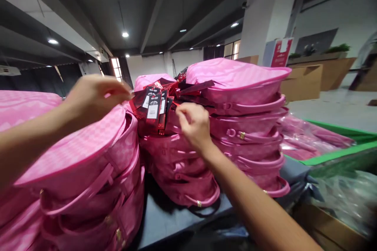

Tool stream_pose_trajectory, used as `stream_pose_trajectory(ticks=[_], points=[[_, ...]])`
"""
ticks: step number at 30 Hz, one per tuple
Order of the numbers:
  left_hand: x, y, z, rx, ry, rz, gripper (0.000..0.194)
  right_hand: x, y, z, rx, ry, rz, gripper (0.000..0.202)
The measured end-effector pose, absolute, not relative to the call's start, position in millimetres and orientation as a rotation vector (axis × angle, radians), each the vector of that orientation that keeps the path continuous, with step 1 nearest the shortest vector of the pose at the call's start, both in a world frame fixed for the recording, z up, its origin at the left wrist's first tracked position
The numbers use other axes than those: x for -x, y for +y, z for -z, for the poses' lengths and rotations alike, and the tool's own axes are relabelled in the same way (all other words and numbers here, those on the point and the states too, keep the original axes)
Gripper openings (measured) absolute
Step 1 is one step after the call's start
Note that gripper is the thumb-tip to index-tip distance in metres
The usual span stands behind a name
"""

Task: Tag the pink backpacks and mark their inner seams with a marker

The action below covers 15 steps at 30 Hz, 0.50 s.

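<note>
Pink checkered bags are stacked in a left pile (88, 153), a middle pile (173, 164) and a right pile (244, 106). On the middle pile lies a heap of black hang tags (153, 106) with white labels, among shiny red packets (140, 111). My left hand (98, 92) hovers above the left pile, beside the tags, its fingers bent together; what they hold, if anything, is hidden. My right hand (194, 123) is at the right side of the tag heap, thumb and fingers pinched together; anything between them is too small to make out.
The piles stand on a table with a grey-blue cover (165, 219). At the right a green-edged bin (338, 157) holds pink items in clear plastic. Below it, a cardboard box (326, 227) has plastic bags. More cardboard boxes (303, 82) stand behind, near a white column (265, 11).
</note>
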State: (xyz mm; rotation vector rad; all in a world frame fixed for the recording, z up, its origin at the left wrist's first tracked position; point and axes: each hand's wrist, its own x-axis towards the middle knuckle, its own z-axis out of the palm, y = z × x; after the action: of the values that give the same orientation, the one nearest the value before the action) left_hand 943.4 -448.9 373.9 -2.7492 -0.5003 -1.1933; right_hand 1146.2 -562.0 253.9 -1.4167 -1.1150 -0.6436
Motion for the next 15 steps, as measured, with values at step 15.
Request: stream_pose_trajectory(ticks=[15], points=[[-1168, -391, -415, 2.409, -0.645, 0.641, 0.021, -1263, -447, -359, 1.844, -1.258, 1.159, 0.040]])
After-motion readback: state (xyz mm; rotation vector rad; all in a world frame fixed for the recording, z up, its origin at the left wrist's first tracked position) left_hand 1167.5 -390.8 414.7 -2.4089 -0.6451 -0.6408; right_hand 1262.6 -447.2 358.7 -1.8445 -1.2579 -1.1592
